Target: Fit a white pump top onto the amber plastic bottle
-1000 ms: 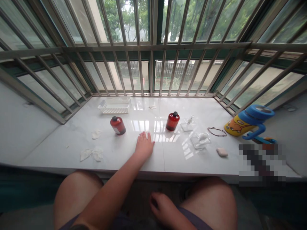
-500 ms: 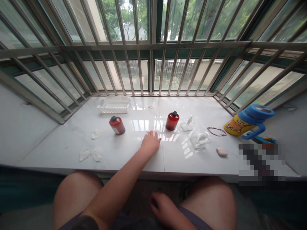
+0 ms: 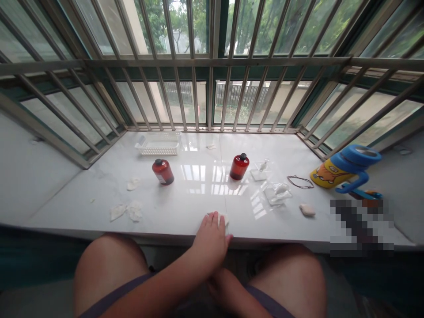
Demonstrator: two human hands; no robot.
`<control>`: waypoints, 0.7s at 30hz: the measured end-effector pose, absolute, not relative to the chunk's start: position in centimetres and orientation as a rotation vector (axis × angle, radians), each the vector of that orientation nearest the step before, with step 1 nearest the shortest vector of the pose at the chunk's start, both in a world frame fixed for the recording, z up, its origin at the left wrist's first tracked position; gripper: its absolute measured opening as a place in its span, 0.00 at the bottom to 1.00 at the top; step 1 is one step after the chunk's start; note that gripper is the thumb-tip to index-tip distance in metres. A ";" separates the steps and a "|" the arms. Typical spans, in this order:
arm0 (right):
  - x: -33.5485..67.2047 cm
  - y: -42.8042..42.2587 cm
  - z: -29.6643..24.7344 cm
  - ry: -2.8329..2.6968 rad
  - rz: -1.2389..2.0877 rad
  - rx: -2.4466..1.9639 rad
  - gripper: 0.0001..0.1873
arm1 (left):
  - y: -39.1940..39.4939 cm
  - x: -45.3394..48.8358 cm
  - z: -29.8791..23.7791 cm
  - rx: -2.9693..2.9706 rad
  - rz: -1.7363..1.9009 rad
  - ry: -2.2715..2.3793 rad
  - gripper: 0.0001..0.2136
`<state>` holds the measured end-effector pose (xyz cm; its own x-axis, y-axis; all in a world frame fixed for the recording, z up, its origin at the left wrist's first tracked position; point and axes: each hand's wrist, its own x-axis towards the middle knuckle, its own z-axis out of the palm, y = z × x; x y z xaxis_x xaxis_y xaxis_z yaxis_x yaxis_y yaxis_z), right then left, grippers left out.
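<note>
My left hand [image 3: 213, 236] rests on the front edge of the white marble sill [image 3: 185, 207]. Its fingers are pressed together on top of a small white tissue [image 3: 225, 219], which shows just past the fingertips. My right hand [image 3: 227, 289] lies low between my thighs, partly under my left wrist, and its fingers are hidden. Two red-brown bottles with black caps stand further back, one [image 3: 163, 172] to the left and one [image 3: 239, 167] to the right of centre.
Crumpled white tissues [image 3: 127, 211] lie on the left of the sill. At the back stands a white basket [image 3: 159, 144]. To the right are clear plastic packets [image 3: 277, 192], a thin loop [image 3: 300, 181], a small white lump [image 3: 307, 210] and a blue-lidded yellow cup [image 3: 344, 168]. Metal bars enclose the sill.
My left hand has slid back from the middle of the sill, near the bottles, to its front edge, with the white tissue under its fingers. My right hand has stayed in my lap.
</note>
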<state>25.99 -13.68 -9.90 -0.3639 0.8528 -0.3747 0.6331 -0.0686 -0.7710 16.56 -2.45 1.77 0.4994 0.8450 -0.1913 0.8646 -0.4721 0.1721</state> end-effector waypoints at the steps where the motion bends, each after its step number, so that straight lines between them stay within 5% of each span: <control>1: 26.2 -13.9 -10.0 -1.999 1.402 -1.620 0.09 | -0.6 16.8 1.9 2.493 -0.125 1.491 0.33; 12: 26.8 -13.7 -10.3 -2.034 1.363 -1.620 0.12 | 22.6 18.9 4.5 2.307 -0.026 1.806 0.29; 16: 27.0 -13.5 -10.2 -2.037 1.356 -1.620 0.12 | 21.0 19.9 5.1 2.333 -0.043 1.773 0.28; 21: 26.7 -13.7 -10.5 -2.052 1.391 -1.638 0.10 | 8.4 21.5 2.9 2.454 -0.103 1.572 0.30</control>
<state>26.66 -13.74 -10.49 -0.3821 0.8354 -0.3950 0.6763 -0.0385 -0.7356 21.48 8.36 2.85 0.4236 0.8880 -0.1788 0.9037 -0.4009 0.1503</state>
